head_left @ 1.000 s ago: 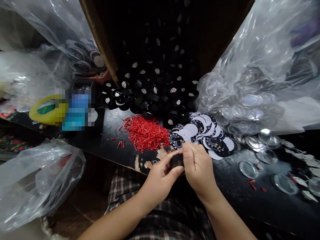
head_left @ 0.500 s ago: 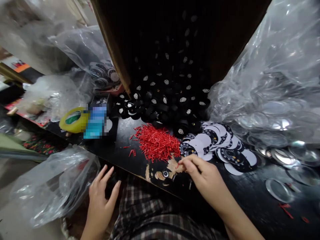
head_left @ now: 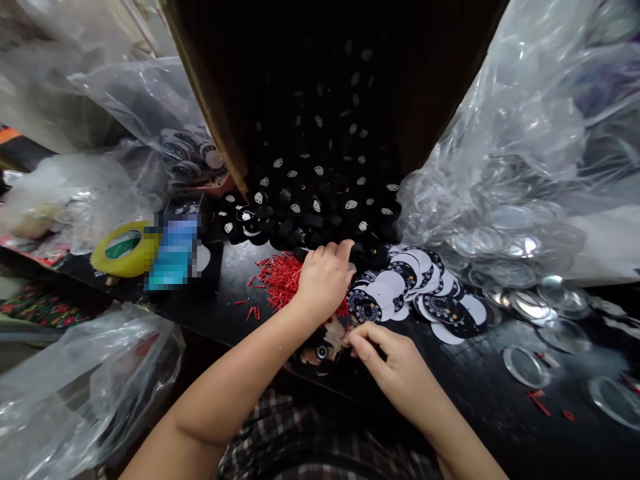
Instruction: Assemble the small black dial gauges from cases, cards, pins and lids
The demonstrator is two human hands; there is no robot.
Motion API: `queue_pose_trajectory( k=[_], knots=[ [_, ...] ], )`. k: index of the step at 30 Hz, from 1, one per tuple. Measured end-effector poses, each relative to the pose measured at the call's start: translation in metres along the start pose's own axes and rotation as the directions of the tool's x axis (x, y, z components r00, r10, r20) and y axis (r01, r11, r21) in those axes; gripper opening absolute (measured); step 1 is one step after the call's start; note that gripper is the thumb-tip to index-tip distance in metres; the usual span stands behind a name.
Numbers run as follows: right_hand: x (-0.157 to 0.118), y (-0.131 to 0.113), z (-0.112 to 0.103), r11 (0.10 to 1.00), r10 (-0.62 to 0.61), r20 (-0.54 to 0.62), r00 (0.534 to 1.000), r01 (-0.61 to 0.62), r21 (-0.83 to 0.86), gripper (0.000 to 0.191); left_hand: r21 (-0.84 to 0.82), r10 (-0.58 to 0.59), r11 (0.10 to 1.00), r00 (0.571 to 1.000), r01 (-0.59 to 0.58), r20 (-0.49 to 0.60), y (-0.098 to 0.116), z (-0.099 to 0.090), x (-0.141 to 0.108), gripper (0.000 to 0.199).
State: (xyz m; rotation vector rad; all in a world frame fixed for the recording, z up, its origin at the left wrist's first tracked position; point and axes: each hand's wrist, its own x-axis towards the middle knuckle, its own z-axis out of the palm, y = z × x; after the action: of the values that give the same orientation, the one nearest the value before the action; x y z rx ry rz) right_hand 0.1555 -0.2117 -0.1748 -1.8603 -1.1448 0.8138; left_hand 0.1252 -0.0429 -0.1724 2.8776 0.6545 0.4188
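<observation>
My left hand (head_left: pixel 326 279) reaches over a heap of thin red plastic pieces (head_left: pixel 280 280) to the near edge of a pile of black round parts with small white labels (head_left: pixel 315 203). Its fingers are curled; what they grip, if anything, is mostly hidden. My right hand (head_left: pixel 385 357) hovers low over the worn table edge, thumb and forefinger pinched on a small red piece, barely visible at the tips. A small dark ring-shaped part (head_left: pixel 321 352) lies left of it. Printed black-and-white discs (head_left: pixel 425 290) are spread just beyond the right hand.
The black parts spill from a dark, open-fronted box (head_left: pixel 205 100). Clear round covers (head_left: pixel 525 367) lie on the right under a large plastic bag (head_left: pixel 450 173). To the left are a yellow tape roll (head_left: pixel 107 259), a blurred-out blue item (head_left: pixel 173 257) and a hanging clear bag (head_left: pixel 100 380).
My left hand has swung from the lower left, fingers spread, up and right over the red heap to the black parts. The right hand stays pinched near the table edge. The view has shifted slightly.
</observation>
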Motion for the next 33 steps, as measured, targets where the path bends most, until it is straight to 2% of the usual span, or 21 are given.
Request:
queue_pose_trajectory(
  k=[3,6,9,11,13,14,15,16,17,19,20,22,23,24,26,28,29,31,33],
  knots=[
    [0.005,0.000,-0.004,1.000,-0.006,-0.020,1.000,0.006,0.012,0.031,0.018,-0.006,1.000,1.000,0.005,0.014,0.003,0.004,0.000,0.052],
    [0.010,0.000,-0.011,0.999,-0.019,-0.047,0.999,0.020,0.026,0.030,-0.009,0.010,1.000,1.000,-0.010,0.006,0.004,0.002,0.001,0.047],
    [0.009,0.002,-0.021,0.999,0.039,-0.228,0.973,-0.031,0.036,0.025,-0.077,0.088,0.993,0.996,-0.089,-0.017,0.004,-0.010,-0.010,0.041],
    [0.006,0.005,-0.025,0.999,0.051,-0.334,0.941,-0.053,0.002,0.033,-0.198,0.232,0.952,0.972,-0.233,-0.030,0.005,-0.019,-0.029,0.042],
    [0.002,0.007,-0.025,0.999,0.031,-0.296,0.955,-0.033,-0.002,0.032,-0.377,0.317,0.872,0.947,-0.312,-0.051,0.006,-0.025,-0.053,0.045],
    [0.000,0.008,-0.024,0.999,0.036,-0.243,0.969,-0.025,0.046,0.027,-0.478,0.286,0.834,0.957,-0.274,-0.050,0.007,-0.026,-0.066,0.046],
    [-0.001,0.007,-0.021,0.991,0.061,-0.184,0.981,-0.038,0.125,0.024,-0.580,0.205,0.796,0.979,-0.174,-0.012,0.008,-0.026,-0.079,0.046],
    [-0.003,0.006,-0.017,0.973,0.099,-0.124,0.987,-0.070,0.219,0.023,-0.679,0.094,0.734,0.994,-0.028,0.061,0.010,-0.025,-0.090,0.046],
    [-0.004,0.004,-0.014,0.944,0.138,-0.072,0.988,-0.110,0.311,0.024,-0.766,-0.016,0.630,0.988,0.130,0.155,0.011,-0.023,-0.100,0.045],
    [-0.005,0.001,-0.008,0.896,0.170,0.022,0.985,-0.164,0.414,0.027,-0.859,-0.154,0.338,0.923,0.384,0.351,0.014,-0.019,-0.117,0.041],
    [-0.004,0.000,-0.007,0.899,0.155,0.052,0.987,-0.163,0.407,0.027,-0.871,-0.197,0.191,0.887,0.453,0.418,0.015,-0.017,-0.123,0.038],
    [0.000,0.002,-0.008,0.967,0.092,0.013,0.996,-0.092,0.238,0.030,-0.878,-0.298,-0.048,0.832,0.476,0.467,0.015,-0.015,-0.130,0.036],
    [0.003,0.005,-0.010,0.997,0.049,-0.049,0.998,-0.046,0.067,0.033,-0.878,-0.347,-0.133,0.808,0.460,0.476,0.014,-0.015,-0.132,0.036],
    [0.007,0.009,-0.013,0.990,0.002,-0.117,0.993,-0.018,-0.140,0.037,-0.876,-0.387,-0.201,0.786,0.438,0.482,0.013,-0.015,-0.132,0.036],
    [0.014,0.018,-0.016,0.867,-0.090,-0.220,0.971,-0.032,-0.498,0.040,-0.869,-0.427,-0.293,0.759,0.398,0.491,0.012,-0.017,-0.132,0.036],
    [0.018,0.025,-0.017,0.767,-0.140,-0.253,0.957,-0.057,-0.639,0.034,-0.863,-0.433,-0.327,0.751,0.385,0.499,0.012,-0.019,-0.130,0.034],
    [0.018,0.027,-0.017,0.768,-0.151,-0.261,0.953,-0.054,-0.639,0.029,-0.863,-0.439,-0.333,0.748,0.380,0.498,0.013,-0.019,-0.129,0.032],
    [0.016,0.027,-0.016,0.836,-0.135,-0.293,0.947,-0.050,-0.546,0.019,-0.858,-0.456,-0.357,0.733,0.370,0.505,0.014,-0.021,-0.127,0.030],
    [0.011,0.022,-0.016,0.937,-0.028,-0.328,0.944,-0.090,-0.339,0.017,-0.836,-0.447,-0.409,0.719,0.365,0.532,0.015,-0.023,-0.126,0.027]
  ],
)
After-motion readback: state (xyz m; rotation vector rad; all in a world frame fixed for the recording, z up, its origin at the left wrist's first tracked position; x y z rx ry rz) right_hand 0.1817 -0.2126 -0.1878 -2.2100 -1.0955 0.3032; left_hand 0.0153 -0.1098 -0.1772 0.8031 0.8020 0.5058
